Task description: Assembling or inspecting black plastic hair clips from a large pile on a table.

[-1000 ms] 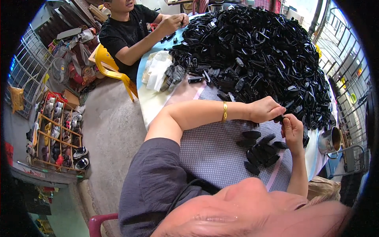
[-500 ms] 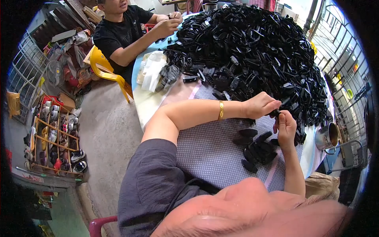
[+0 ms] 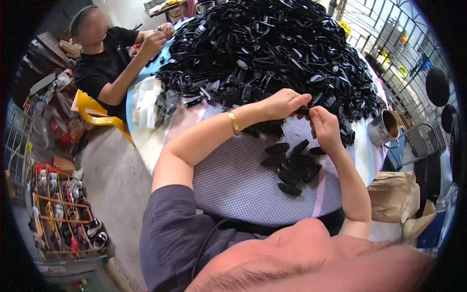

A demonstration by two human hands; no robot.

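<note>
Pinching one small black plastic piece (image 3: 304, 111) between left hand (image 3: 284, 103) and right hand (image 3: 325, 127), over the checkered surface (image 3: 233, 180), beside glossy oblong clips (image 3: 292, 163); hands now sitting closer together than before.

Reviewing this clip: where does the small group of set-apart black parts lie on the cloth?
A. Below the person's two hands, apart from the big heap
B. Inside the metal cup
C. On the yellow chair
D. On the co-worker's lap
A: the small group of black parts lies on the checked cloth, just below the left hand and right hand, apart from the big heap.
</note>
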